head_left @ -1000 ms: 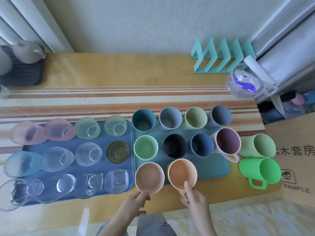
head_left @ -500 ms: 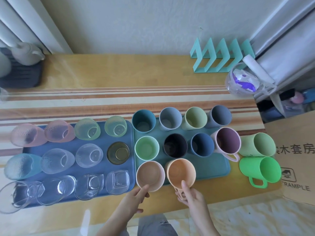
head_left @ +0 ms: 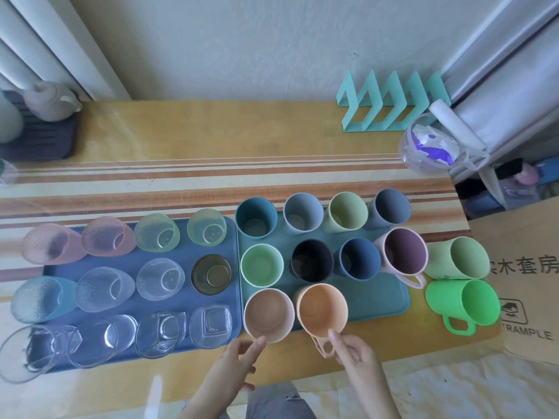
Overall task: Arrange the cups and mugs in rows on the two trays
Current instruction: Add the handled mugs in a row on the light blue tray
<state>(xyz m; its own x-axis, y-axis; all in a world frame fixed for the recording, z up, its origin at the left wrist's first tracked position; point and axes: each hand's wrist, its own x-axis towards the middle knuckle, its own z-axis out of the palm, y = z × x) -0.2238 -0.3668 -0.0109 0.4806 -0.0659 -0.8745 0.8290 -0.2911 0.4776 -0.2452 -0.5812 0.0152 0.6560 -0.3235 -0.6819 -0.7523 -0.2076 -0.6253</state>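
Two trays lie side by side: a blue tray (head_left: 186, 252) with several glasses in three rows, and a teal tray (head_left: 378, 303) with several plastic cups in rows. At the teal tray's near edge stand a beige-pink cup (head_left: 267, 314) and an orange mug (head_left: 322, 309). My left hand (head_left: 239, 361) has its fingers apart, one fingertip touching the beige-pink cup's near rim. My right hand (head_left: 358, 358) pinches the orange mug's handle. A pink mug (head_left: 405, 252) stands at the tray's right edge. A pale green cup (head_left: 456, 258) and a bright green mug (head_left: 462, 306) stand on the table, right of the tray.
A cardboard box (head_left: 529, 282) stands close on the right beside the green mugs. At the back are a teal rack (head_left: 393, 107), a clear container (head_left: 429, 149) and a teapot (head_left: 48, 98) on a dark mat. The table's near edge runs just under my hands.
Both hands stay at the two front cups. The left fingers have eased back to the beige-pink cup's near rim. The cups have hardly shifted.
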